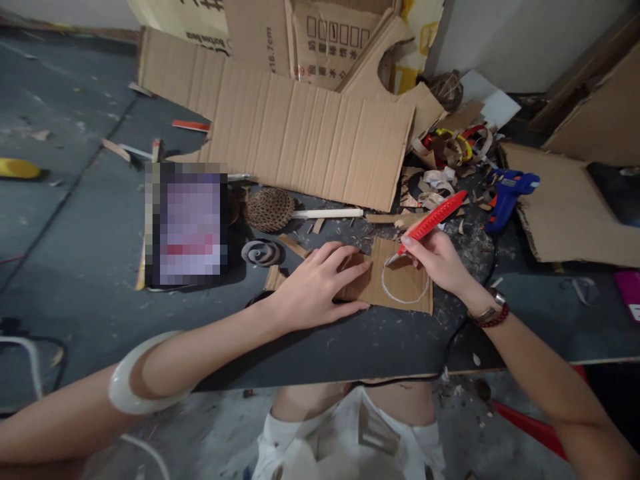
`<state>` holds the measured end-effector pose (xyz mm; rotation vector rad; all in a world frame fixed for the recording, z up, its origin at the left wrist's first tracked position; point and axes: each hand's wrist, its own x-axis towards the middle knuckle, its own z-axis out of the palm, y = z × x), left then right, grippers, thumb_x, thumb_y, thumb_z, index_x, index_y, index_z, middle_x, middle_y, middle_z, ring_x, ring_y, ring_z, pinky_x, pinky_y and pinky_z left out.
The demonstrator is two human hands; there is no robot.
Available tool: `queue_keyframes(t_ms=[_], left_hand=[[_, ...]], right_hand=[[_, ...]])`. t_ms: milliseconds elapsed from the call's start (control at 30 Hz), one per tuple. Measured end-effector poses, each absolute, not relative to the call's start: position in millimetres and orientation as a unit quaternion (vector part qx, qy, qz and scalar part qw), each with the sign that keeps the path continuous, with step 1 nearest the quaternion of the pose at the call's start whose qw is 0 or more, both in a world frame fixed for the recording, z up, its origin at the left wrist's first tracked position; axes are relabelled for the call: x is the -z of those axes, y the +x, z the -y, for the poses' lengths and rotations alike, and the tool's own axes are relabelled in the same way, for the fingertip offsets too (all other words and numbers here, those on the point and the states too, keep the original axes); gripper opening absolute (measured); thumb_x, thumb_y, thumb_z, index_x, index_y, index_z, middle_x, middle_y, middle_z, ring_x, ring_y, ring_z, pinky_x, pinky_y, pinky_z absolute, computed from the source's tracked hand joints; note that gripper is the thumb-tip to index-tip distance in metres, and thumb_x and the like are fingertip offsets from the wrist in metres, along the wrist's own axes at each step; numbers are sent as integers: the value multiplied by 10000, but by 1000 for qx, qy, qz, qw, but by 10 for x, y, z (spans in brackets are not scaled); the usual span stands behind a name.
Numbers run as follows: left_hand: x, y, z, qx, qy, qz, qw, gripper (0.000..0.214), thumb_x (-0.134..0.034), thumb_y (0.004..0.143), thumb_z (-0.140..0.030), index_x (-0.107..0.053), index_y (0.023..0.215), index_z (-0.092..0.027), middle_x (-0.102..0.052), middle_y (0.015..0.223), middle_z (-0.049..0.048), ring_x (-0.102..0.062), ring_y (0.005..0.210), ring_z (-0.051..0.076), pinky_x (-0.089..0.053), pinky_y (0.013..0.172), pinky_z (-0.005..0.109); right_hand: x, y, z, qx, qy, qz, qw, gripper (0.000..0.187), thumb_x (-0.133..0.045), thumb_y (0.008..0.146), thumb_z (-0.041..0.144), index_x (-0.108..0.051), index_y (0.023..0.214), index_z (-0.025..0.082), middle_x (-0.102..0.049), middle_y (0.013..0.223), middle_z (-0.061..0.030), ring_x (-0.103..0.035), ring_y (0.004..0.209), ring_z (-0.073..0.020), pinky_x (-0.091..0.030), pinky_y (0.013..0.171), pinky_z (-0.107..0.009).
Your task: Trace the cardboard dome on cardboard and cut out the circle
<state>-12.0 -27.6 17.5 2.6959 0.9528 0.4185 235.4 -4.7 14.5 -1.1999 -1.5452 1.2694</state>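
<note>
Left hand (315,290) spread flat, fingers pressing down on the left part of a cardboard piece (360,290). Right hand (430,260) pinching a red utility knife (430,223) between thumb and fingertips, its tip at the upper left of a white drawn circle (383,283). Best a light, steady grip low on the handle, the tip following the white line, left fingers flat and clear of the curve. Cardboard piece under both hands, close to the front edge of the dark worktop (325,353). Just beyond the left hand, a coiled cardboard disc (261,253) and a spiky brown ball (270,209). Farther right, a blue glue gun (507,197). Along the far edge, a large corrugated sheet (300,140).
</note>
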Motion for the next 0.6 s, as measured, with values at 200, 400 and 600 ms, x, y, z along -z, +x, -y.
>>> queue_keyframes(t_ms=[200,400,600], left_hand=[[-166,-126,279,-147,925,-327,126,574,-551,877,-533,-598,1281,-127,-537,1256,190,-474,1179,337,-469,989,515],[-170,-118,269,-145,926,-326,125,571,-551,878,-529,-597,1283,-129,-538,1248,184,-474,1174,337,-469,990,514],[-169,-123,277,-148,926,-324,128,574,-562,872,-525,-599,1279,-122,-539,1249,195,-473,1174,337,-466,994,522]], right_hand=[[-135,2356,42,-503,-477,604,393,276,-621,865,453,-559,762,205,-528,642,32,-466,536,-88,-398,487,-239],[-145,2327,56,-503,-479,598,400,229,-653,849,409,-561,800,205,-559,679,34,-527,590,-91,-481,585,-251],[-94,2289,61,-483,-494,579,433,267,-698,804,406,-555,911,208,-604,821,2,-593,711,-125,-527,653,-285]])
